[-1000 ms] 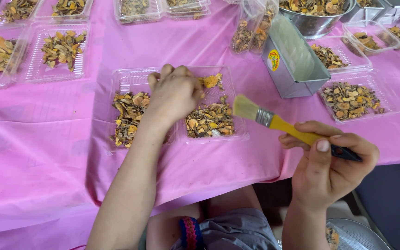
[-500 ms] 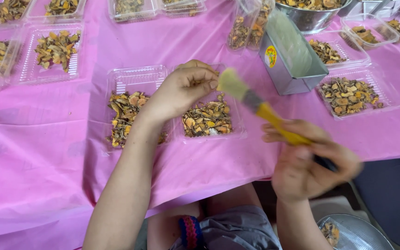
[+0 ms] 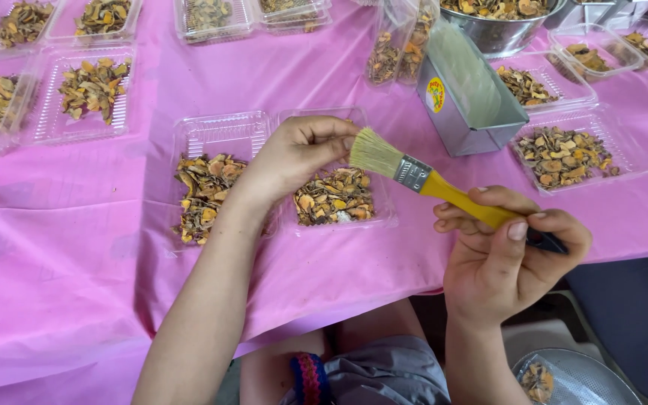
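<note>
Since half a second ago the paintbrush [image 3: 444, 187] has swung back down and sharpened out of its blur, its pale bristles now just beside the left hand's fingers [image 3: 333, 133], and the right hand [image 3: 511, 255] has steadied.

At the far left, clear plastic trays [image 3: 88, 90] of dried orange-brown slices sit on the pink desk [image 3: 54, 247]. Nearer the middle lies an open clear double tray [image 3: 223, 131], its two halves side by side, each with a heap of the same dried slices [image 3: 335, 195]. The left hand [image 3: 294, 154] hovers over the gap between the halves, fingers curled in toward the thumb. Whether a slice is pinched between them cannot be told, as the fingers hide the spot.

To the right, the paintbrush slants from upper left to lower right, metal band behind the bristles, yellow handle running into the right hand. That hand is closed around the handle, thumb pressed on top, the dark end of the handle poking out past the palm. It hangs off the desk edge, above the person's lap.

Behind the brush stands a slanted metal box [image 3: 474, 97], and beyond it a steel bowl [image 3: 500, 26] piled with slices. More filled trays [image 3: 568, 154] lie at the right. A round metal sieve [image 3: 579, 379] shows at the bottom right.
</note>
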